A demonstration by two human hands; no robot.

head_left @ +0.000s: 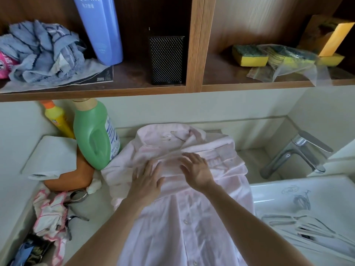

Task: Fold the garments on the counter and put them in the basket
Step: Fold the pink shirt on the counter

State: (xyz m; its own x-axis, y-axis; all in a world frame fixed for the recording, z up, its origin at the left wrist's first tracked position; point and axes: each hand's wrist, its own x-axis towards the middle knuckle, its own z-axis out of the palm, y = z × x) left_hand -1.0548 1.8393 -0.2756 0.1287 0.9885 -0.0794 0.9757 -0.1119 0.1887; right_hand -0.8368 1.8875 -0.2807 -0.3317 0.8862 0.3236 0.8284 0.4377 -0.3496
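A pale pink button-up shirt (184, 214) lies lengthwise on the counter (96, 212), collar at the far end by the wall, button placket running toward me. A sleeve is folded across its chest. My left hand (147, 179) lies flat with spread fingers on the left of the chest. My right hand (196, 168) presses flat on the folded sleeve just to the right. Neither hand grips the fabric. No basket is in view.
Left of the shirt stand a green detergent bottle (94, 137), a yellow bottle (57, 118), a paper roll (50, 158) on an orange container, scissors (77, 195) and a pink-edged cloth (51, 214). A white sink (307, 204) with hangers and a tap (299, 152) is right. Shelves above.
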